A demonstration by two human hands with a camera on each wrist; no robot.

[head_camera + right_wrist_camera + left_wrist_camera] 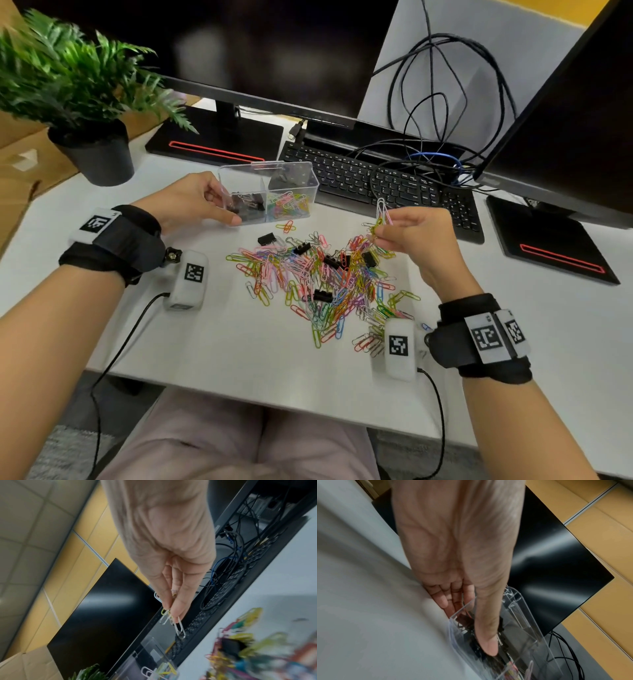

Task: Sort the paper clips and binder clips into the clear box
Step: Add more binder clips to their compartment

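A clear two-compartment box (291, 174) stands on the white desk; its left half holds black binder clips (248, 202), its right half coloured paper clips (289, 207). My left hand (191, 202) holds the box's left end, thumb along the front wall and fingers behind; the left wrist view shows the thumb (488, 635) laid against the box (522, 622). My right hand (414, 236) is raised above the pile's right edge and pinches a few paper clips (382, 214), white and yellow (178, 626). A big pile of coloured paper clips (322, 284) with several black binder clips (331, 261) lies mid-desk.
A black keyboard (394, 188) and tangled cables (442, 113) lie behind the pile. Monitor bases sit at back left (215, 140) and right (551, 246). A potted plant (92, 137) stands at the far left. The desk's front edge (274, 407) is near my lap.
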